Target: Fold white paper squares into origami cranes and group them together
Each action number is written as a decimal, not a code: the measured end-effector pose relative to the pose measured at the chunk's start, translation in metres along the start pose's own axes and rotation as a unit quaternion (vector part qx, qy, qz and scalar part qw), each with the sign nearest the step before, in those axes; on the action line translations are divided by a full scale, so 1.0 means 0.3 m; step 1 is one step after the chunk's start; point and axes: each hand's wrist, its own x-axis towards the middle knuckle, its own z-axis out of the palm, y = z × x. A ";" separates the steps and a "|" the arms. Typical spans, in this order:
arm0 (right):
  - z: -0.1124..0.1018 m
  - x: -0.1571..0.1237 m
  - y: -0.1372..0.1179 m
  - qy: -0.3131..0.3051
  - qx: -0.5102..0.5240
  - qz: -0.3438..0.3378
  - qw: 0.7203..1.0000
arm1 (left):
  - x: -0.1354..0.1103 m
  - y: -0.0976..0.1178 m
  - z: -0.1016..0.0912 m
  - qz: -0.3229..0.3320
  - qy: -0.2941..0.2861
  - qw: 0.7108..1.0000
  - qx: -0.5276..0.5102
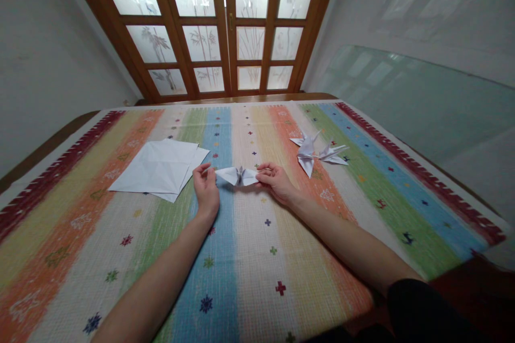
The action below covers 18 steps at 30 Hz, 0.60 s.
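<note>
A small white folded paper crane (pixel 238 176) is held just above the striped tablecloth (pixel 241 257) between both hands. My left hand (pixel 206 188) pinches its left wing tip. My right hand (pixel 274 179) pinches its right wing tip. The wings are pulled out flat to either side, with the little folded peak in the middle.
A stack of white paper sheets (pixel 161 169) lies to the left of my left hand. Two finished white paper cranes (pixel 317 153) rest on the cloth to the right. A wooden door with frosted glass panes (pixel 217 27) stands beyond the table's far edge.
</note>
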 end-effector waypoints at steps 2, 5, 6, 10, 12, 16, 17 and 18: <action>0.013 -0.005 0.010 0.016 -0.020 -0.014 1.000 | -0.018 0.014 -0.007 0.139 0.019 0.986 0.095; 0.025 -0.011 0.017 0.029 -0.043 -0.024 0.998 | -0.044 0.037 -0.016 0.274 -0.021 0.942 0.190; 0.027 -0.013 0.017 0.031 -0.046 -0.027 0.998 | -0.049 0.042 -0.016 0.296 -0.039 0.930 0.217; 0.031 -0.020 0.020 0.023 -0.042 -0.020 0.999 | -0.052 0.042 -0.012 0.292 -0.105 0.913 0.264; 0.035 -0.027 0.024 -0.003 -0.048 -0.001 0.999 | -0.045 0.034 -0.009 0.251 -0.127 0.926 0.251; 0.046 -0.044 0.032 -0.069 -0.129 -0.011 0.989 | -0.033 0.018 -0.008 0.146 -0.146 0.956 0.210; 0.048 -0.047 0.033 -0.080 -0.159 -0.025 0.984 | -0.031 0.016 -0.008 0.127 -0.156 0.959 0.200; 0.049 -0.050 0.033 -0.088 -0.190 -0.039 0.977 | -0.029 0.016 -0.007 0.114 -0.166 0.961 0.191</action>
